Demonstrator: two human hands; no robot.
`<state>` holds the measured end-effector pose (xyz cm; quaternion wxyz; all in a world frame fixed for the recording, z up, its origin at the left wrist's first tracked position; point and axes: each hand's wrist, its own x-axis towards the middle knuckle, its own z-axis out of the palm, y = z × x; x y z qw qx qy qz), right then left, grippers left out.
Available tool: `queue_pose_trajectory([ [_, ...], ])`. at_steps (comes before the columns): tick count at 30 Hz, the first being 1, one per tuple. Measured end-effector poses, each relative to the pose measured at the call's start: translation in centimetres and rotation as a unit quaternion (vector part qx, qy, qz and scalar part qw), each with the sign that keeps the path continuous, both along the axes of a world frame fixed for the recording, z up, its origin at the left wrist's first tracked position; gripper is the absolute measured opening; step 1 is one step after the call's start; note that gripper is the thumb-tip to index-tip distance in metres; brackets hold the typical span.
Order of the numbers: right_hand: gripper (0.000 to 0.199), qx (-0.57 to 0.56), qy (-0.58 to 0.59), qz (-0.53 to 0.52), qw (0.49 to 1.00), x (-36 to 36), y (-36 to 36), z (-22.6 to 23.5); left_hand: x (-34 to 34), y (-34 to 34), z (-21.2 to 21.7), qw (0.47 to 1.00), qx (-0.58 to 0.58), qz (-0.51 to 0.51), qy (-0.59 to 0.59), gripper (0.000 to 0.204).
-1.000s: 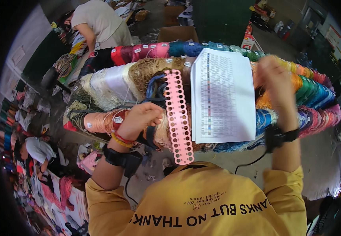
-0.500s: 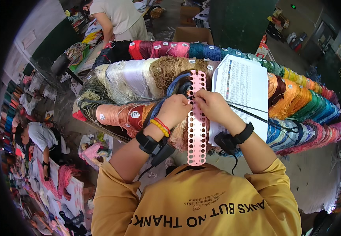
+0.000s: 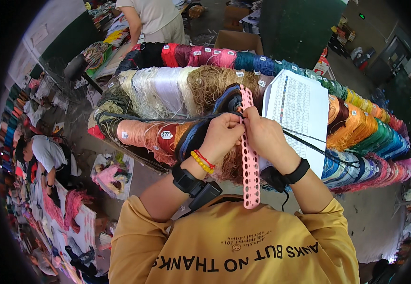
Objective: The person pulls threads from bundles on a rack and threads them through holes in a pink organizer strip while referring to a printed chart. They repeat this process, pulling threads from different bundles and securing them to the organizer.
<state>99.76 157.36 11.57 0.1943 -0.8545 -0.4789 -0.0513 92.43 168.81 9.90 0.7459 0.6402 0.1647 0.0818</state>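
Pink strip (image 3: 251,175) bears blue and black strands (image 3: 193,137) near its top, lower holes bare; left hand (image 3: 223,136) and right hand (image 3: 268,137) pinch dark thread (image 3: 201,117) there, unfinished

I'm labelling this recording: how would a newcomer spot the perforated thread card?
Find the bank of coloured thread skeins. Between the left hand and right hand is the perforated thread card. Unlike the skeins, it's flat, pink and scalloped, with holes.

- I see the left hand (image 3: 224,135) with fingers curled, thumb and fingertips drawn together.
- The right hand (image 3: 264,135) sits just beside it, knuckles up, fingers bent.
- The left forearm (image 3: 157,193) and right forearm (image 3: 312,189) slant inward.
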Motion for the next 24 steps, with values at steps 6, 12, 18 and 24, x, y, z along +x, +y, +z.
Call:
queue_pose_trajectory([
  [6, 0.013, 0.059, 0.037, -0.005, 0.998, 0.6, 0.1, -0.8, -0.2, -0.1, -0.2, 0.999, -0.023, 0.003, -0.033, 0.021],
  [12, 0.014, 0.123, 0.083, -0.006, 0.989, 0.6, 0.6, -1.2, 0.1, 0.1, -1.3, 0.998, 0.009, 0.034, -0.049, 0.013],
  [18, 0.015, 0.196, 0.39, -0.003, 0.9, 0.5, 0.5, 0.1, 0.2, 0.3, -1.5, 0.986, 0.105, 0.074, -0.108, 0.009],
  [24, 0.026, 0.309, 0.653, -0.067, 0.688, 0.6, 0.1, 2.1, -0.5, -0.2, 0.2, 0.992, 0.025, 0.051, -0.114, 0.009],
])
